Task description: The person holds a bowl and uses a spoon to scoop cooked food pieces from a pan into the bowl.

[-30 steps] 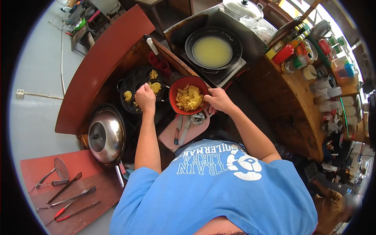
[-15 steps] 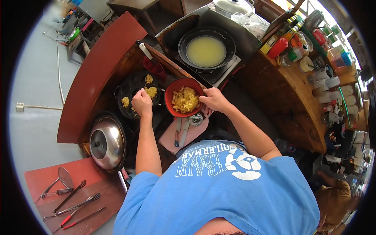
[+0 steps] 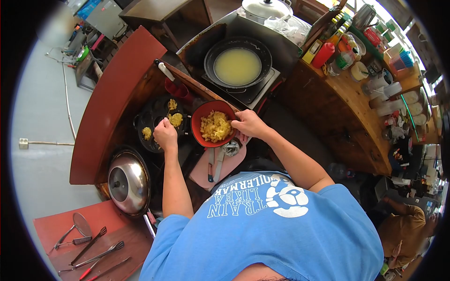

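My left hand (image 3: 166, 135) is closed over a black pan with round hollows (image 3: 151, 105). Its fingers pinch a thin metal utensil, mostly hidden, perhaps a spoon. Small yellow clumps (image 3: 146, 133) of the food sit in several hollows. My right hand (image 3: 251, 124) grips the rim of a red bowl (image 3: 198, 116), tilted slightly beside the pan. Inside the bowl is a chunky yellow mash (image 3: 216, 125). Below it, a pink cutting board (image 3: 199, 171) carries two knives (image 3: 219, 164) and a crumpled clear wrapper (image 3: 231, 148).
A wide pan of yellowish liquid (image 3: 237, 67) stands on a stove ahead. A domed metal lid (image 3: 127, 182) is at left. Tongs (image 3: 93, 243) and a strainer (image 3: 82, 225) lie on a red surface. Bottles and jars crowd a wooden counter (image 3: 337, 105). Another person (image 3: 401, 229) is at lower right.
The whole view has shifted slightly as the head moved. Both hands keep their grips, the left over the hollowed pan and the right on the red bowl.
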Demonstrator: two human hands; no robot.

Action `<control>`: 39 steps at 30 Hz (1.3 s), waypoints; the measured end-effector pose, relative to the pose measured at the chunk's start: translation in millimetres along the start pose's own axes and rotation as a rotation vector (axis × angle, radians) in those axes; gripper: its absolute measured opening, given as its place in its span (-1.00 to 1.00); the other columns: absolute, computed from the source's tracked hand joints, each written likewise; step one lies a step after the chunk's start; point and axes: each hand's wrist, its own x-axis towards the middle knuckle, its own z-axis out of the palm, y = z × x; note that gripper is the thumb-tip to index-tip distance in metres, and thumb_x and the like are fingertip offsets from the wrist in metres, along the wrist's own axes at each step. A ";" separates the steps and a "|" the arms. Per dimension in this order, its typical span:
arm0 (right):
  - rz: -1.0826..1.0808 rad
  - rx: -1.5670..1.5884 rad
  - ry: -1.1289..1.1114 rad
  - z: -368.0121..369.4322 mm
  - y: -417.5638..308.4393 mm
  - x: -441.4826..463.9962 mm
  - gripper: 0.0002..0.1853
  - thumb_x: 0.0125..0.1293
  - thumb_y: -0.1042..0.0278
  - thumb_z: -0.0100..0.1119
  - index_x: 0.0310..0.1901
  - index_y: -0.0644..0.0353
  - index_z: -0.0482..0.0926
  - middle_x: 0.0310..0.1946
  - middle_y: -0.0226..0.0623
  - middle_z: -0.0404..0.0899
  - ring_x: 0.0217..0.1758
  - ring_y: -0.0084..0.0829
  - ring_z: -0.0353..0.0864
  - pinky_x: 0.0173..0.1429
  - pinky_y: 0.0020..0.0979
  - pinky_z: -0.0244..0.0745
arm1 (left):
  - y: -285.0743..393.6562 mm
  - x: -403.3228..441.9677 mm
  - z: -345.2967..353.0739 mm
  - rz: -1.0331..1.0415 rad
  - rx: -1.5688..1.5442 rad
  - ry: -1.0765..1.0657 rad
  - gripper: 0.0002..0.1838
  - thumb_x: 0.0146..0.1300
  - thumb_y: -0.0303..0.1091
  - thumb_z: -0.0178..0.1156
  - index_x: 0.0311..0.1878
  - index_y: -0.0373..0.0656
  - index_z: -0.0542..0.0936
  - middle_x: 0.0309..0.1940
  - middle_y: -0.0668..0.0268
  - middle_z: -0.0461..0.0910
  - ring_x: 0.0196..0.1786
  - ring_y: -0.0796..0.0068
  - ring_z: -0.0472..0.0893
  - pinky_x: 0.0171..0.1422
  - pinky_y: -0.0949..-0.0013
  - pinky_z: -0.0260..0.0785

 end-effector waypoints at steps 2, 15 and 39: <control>0.011 -0.014 0.001 -0.4 1.7 1.6 -0.69 0.34 0.43 0.06 -0.16 0.60 0.61 -0.59 -0.13 0.67 -0.64 -0.37 0.71 -0.57 -0.36 0.66 | 1.3 -0.6 -1.3 0.000 -0.009 -0.008 -0.65 0.42 -0.19 0.15 -0.30 -0.29 0.72 -0.41 -0.12 0.67 -0.28 -0.25 0.66 -0.17 -0.15 0.46; 0.039 -0.023 -0.010 1.0 2.5 3.1 -0.63 0.33 0.40 0.03 -0.04 0.62 0.59 -0.61 -0.13 0.65 -0.62 -0.39 0.72 -0.57 -0.36 0.66 | -26.1 11.4 13.0 -0.338 -0.319 -0.075 -0.60 0.45 -0.23 0.15 -0.40 -0.36 0.71 -0.57 0.14 0.69 -0.61 0.26 0.60 -0.35 0.14 0.43; 0.071 0.016 -0.005 34.3 -19.8 41.9 -0.66 0.33 0.38 0.10 -0.24 0.65 0.59 -0.53 0.01 0.69 -0.57 -0.24 0.76 -0.56 -0.31 0.69 | 28.4 -50.5 -125.3 -0.611 -1.100 -0.132 -0.73 0.53 -0.27 0.19 -0.27 -0.27 0.61 -0.59 0.32 0.57 -0.69 0.66 0.39 -0.62 0.55 0.10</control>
